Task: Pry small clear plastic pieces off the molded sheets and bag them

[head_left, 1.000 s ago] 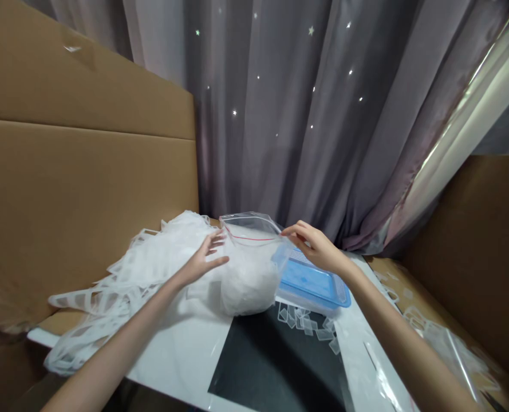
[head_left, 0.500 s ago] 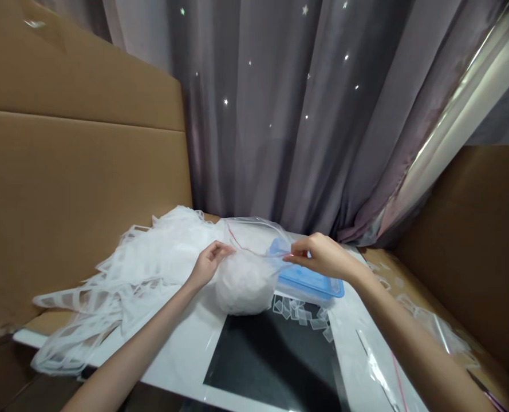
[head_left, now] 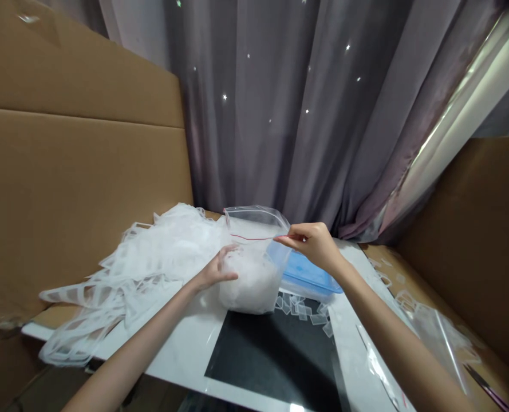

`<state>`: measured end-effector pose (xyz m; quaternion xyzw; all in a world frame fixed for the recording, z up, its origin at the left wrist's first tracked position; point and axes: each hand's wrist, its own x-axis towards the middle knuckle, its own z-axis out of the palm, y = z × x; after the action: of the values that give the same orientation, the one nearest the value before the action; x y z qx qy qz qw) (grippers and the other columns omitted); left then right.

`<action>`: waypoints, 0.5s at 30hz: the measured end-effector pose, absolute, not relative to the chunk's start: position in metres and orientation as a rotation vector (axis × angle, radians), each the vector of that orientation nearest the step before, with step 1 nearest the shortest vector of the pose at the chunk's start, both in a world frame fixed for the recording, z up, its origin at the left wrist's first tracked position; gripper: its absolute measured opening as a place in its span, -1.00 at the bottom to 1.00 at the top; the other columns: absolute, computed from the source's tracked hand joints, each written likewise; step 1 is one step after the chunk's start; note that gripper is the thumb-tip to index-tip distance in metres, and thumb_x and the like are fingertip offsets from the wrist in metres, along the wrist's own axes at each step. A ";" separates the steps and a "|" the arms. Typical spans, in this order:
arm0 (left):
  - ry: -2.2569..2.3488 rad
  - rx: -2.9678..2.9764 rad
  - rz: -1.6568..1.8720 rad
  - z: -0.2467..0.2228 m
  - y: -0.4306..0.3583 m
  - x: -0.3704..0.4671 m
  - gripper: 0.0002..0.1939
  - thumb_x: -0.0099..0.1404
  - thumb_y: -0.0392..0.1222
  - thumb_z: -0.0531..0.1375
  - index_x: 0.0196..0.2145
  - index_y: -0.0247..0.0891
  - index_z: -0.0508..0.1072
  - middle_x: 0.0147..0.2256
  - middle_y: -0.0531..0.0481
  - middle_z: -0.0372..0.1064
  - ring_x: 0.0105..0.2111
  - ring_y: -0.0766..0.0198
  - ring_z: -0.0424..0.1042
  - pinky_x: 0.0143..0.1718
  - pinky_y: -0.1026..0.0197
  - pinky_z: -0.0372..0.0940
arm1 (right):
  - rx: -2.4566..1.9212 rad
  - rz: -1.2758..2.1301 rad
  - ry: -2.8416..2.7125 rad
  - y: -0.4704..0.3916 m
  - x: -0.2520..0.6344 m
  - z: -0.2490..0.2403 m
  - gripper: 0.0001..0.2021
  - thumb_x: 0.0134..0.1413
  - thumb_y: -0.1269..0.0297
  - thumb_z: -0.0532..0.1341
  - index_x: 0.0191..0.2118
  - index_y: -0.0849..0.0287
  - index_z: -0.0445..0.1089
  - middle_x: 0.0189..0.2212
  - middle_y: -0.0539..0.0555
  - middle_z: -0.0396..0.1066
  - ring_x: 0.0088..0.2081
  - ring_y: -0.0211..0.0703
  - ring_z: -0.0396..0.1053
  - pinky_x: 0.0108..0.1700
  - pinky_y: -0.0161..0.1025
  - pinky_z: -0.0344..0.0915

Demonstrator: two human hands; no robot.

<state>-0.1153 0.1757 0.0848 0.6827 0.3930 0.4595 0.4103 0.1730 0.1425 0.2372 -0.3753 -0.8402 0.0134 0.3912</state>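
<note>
Clear plastic zip bag (head_left: 254, 260), filled with white material, stands upright at the centre of the frame on the white surface (head_left: 185, 349). The right hand (head_left: 312, 243) pinches the bag's red seal line at its right end, fingers closed on the plastic. The left hand (head_left: 215, 269) rests fingers spread against the bag's left side. A blue tray (head_left: 310, 276) lies just behind the bag; white netting (head_left: 129, 274) is piled at left.

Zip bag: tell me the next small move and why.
Probably slide the right hand along the red zip line to press it shut. The bag stands full of white pieces, its top looks open, the right hand pinches the seal's right end, and the left hand steadies the side.
</note>
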 end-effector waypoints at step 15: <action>1.001 1.609 1.142 0.071 0.177 -0.112 -0.61 0.06 0.05 0.35 -0.27 -0.23 0.39 -0.27 -0.07 0.42 -0.24 0.15 0.45 -0.16 0.12 0.38 | -1.078 0.573 -1.755 0.164 0.200 0.244 -0.34 0.15 -0.26 0.05 -0.72 0.20 0.25 -0.78 -0.04 0.10 -0.67 -0.35 0.06 -0.54 -0.32 0.06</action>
<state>-0.1116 0.1767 0.0707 0.6501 0.4044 0.4614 0.4483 0.2003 0.1638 0.2444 -0.4421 -0.7195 0.2351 0.4812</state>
